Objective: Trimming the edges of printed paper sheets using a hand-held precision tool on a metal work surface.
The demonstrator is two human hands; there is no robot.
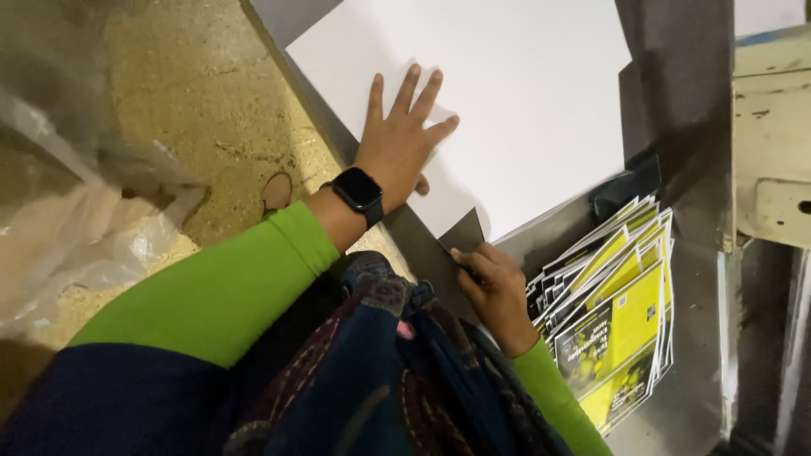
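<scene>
Both hands are working at a stack of white sheets [507, 93] lying on a grey metal table [676, 93]: the left hand [401, 148] is pressing flat, fingers spread, on top, while the right hand [494, 287] is pinching the stack's near corner. Yellow-and-black printed leaflets [617, 321] are lying fanned just beside the right hand.

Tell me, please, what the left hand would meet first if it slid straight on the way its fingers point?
The left hand lies flat on the white sheet; straight on, it seems to cross only more sheet, up to the picture's top edge.
</scene>
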